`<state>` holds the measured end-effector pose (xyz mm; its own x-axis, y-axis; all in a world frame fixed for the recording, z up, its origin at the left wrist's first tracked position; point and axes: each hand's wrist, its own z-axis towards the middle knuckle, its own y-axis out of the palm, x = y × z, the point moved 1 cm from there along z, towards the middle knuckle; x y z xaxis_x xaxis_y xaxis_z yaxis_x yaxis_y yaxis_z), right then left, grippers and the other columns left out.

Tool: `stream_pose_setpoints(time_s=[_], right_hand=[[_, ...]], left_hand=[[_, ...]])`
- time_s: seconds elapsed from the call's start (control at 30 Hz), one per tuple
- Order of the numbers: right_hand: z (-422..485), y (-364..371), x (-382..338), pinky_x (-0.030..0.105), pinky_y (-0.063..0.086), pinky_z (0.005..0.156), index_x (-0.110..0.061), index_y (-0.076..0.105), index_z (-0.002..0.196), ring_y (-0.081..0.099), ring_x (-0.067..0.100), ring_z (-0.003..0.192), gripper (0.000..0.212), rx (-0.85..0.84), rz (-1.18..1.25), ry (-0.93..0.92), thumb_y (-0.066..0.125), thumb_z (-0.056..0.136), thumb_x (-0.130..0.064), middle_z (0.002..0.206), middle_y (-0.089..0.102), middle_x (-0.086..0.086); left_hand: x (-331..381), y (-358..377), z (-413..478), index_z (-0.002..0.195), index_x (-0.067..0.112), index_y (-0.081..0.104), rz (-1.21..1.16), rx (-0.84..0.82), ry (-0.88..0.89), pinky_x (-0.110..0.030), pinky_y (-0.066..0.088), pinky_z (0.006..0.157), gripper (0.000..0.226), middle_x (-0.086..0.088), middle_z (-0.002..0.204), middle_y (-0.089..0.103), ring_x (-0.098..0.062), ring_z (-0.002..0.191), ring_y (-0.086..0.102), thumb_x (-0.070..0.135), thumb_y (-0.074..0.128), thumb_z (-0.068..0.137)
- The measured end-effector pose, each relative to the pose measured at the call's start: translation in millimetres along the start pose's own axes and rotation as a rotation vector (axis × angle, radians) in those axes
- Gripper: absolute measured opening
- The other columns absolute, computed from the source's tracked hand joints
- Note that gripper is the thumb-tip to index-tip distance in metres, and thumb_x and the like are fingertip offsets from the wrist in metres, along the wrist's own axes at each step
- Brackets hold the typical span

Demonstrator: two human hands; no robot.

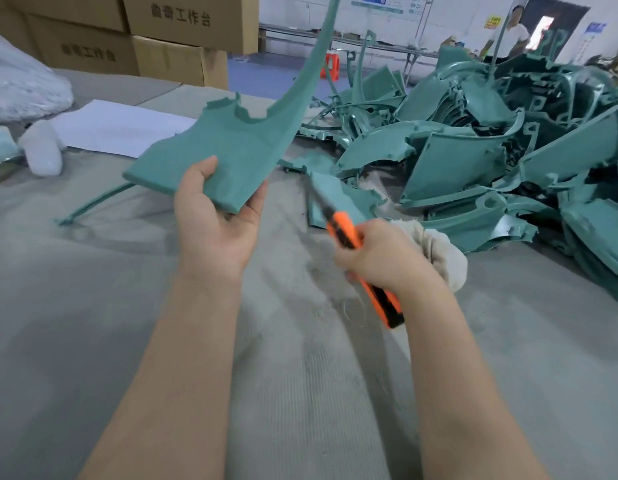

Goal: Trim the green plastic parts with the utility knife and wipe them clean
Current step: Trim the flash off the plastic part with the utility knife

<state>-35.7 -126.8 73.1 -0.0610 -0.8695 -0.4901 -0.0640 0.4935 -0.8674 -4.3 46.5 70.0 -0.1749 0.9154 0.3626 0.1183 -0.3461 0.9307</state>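
1. Your left hand (pixel 214 223) grips a flat green plastic panel with a jagged edge (pixel 228 150), raised above the grey table (pixel 93 306).
2. Your right hand (pixel 383 258) clasps an orange-and-black utility knife (pixel 356 251), blade toward the panel.
3. A pile of green plastic parts (pixel 491 150) lies to the right.

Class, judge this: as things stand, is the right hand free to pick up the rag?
Probably not yet. The rag lies just beyond the right hand, nothing between, but that hand grips the knife.
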Motion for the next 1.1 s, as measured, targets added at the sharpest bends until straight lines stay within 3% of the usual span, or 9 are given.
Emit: stream_pose_setpoints(time_s=[0.1, 0.2, 0.37, 0.47, 0.57, 0.67, 0.8, 0.97, 1.1], right_hand=[[5.8, -3.8, 5.7, 0.040, 0.051, 0.082, -0.012, 0.052, 0.099, 0.064, 0.031, 0.094, 0.025, 0.173, 0.086, -0.010, 0.059, 0.094, -0.036, 0.099, 0.065, 0.014], [6.4, 11.4, 4.5, 0.037, 0.043, 0.091, -0.013, 0.043, 0.134, 0.054, 0.032, 0.115, 0.048, -0.107, -0.198, 0.027, 0.055, 0.096, -0.040, 0.126, 0.056, 0.014], [10.0, 8.1, 6.8, 0.042, 0.052, 0.077, -0.012, 0.053, 0.123, 0.062, 0.031, 0.088, 0.028, 0.076, -0.052, -0.072, 0.052, 0.098, -0.026, 0.106, 0.064, 0.011], [12.1, 14.1, 10.3, 0.044, 0.053, 0.080, -0.011, 0.056, 0.118, 0.062, 0.031, 0.090, 0.025, 0.017, -0.080, -0.073, 0.050, 0.099, -0.026, 0.105, 0.066, 0.012], [18.6, 7.4, 16.2, 0.049, 0.052, 0.087, -0.017, 0.051, 0.111, 0.063, 0.033, 0.094, 0.014, 0.248, 0.328, 0.006, 0.044, 0.100, -0.021, 0.101, 0.064, 0.010], [19.8, -2.4, 20.2, 0.050, 0.051, 0.086, -0.027, 0.046, 0.105, 0.062, 0.028, 0.092, 0.010, 0.572, 0.703, 0.039, 0.040, 0.102, -0.034, 0.093, 0.062, 0.001], [15.4, -4.7, 24.7, 0.035, 0.044, 0.069, -0.025, 0.047, 0.092, 0.056, 0.015, 0.073, 0.024, 0.852, 0.682, -0.059, 0.043, 0.100, -0.047, 0.073, 0.052, -0.010], [15.6, -9.1, 34.9, 0.051, 0.051, 0.076, -0.019, 0.048, 0.111, 0.063, 0.029, 0.074, 0.025, 0.929, 0.620, -0.107, 0.046, 0.100, -0.042, 0.072, 0.053, -0.010], [14.9, -9.8, 38.5, 0.052, 0.052, 0.074, -0.030, 0.047, 0.105, 0.060, 0.030, 0.072, 0.016, 0.987, 0.642, -0.142, 0.049, 0.098, -0.044, 0.073, 0.059, 0.006]], left_hand=[[3.2, -3.5, 3.2, 0.098, 0.009, 0.062, -0.050, 0.016, 0.015, -0.040, 0.058, 0.079, 0.013, -0.010, 0.095, 0.071, -0.028, 0.091, 0.068, 0.008, 0.052, 0.091], [0.4, -5.0, 2.0, 0.095, 0.008, 0.063, -0.033, 0.027, 0.000, -0.039, 0.059, 0.078, 0.011, -0.011, 0.090, 0.072, -0.028, 0.086, 0.069, 0.009, 0.053, 0.090], [-5.4, -3.8, 1.0, 0.088, 0.008, 0.062, -0.019, 0.039, -0.031, -0.034, 0.059, 0.073, 0.010, -0.007, 0.078, 0.072, -0.023, 0.076, 0.070, 0.005, 0.053, 0.090], [-9.6, -2.3, -0.5, 0.085, 0.008, 0.061, 0.040, 0.028, -0.047, -0.030, 0.058, 0.073, 0.013, -0.005, 0.073, 0.072, -0.019, 0.070, 0.070, 0.002, 0.051, 0.091], [-10.6, -1.7, -0.8, 0.084, 0.008, 0.061, 0.084, 0.064, -0.054, -0.032, 0.060, 0.071, 0.013, -0.005, 0.071, 0.072, -0.018, 0.069, 0.071, 0.001, 0.052, 0.090], [-9.7, -2.7, -1.1, 0.084, 0.008, 0.060, 0.161, 0.097, -0.075, -0.028, 0.059, 0.061, 0.013, -0.005, 0.069, 0.070, -0.017, 0.064, 0.070, 0.000, 0.051, 0.090], [-4.1, -2.2, -1.3, 0.088, 0.007, 0.059, 0.286, 0.113, -0.136, -0.033, 0.059, 0.056, 0.011, -0.007, 0.065, 0.071, -0.020, 0.060, 0.071, -0.001, 0.051, 0.089], [8.0, -9.6, 1.9, 0.098, 0.006, 0.060, 0.369, 0.098, -0.243, -0.037, 0.060, 0.061, 0.014, -0.010, 0.086, 0.071, -0.025, 0.087, 0.070, 0.002, 0.051, 0.088], [10.8, -13.1, 1.9, 0.110, 0.004, 0.056, 0.401, 0.073, -0.312, -0.034, 0.059, 0.059, 0.025, -0.014, 0.104, 0.068, -0.029, 0.096, 0.069, 0.005, 0.047, 0.088]])
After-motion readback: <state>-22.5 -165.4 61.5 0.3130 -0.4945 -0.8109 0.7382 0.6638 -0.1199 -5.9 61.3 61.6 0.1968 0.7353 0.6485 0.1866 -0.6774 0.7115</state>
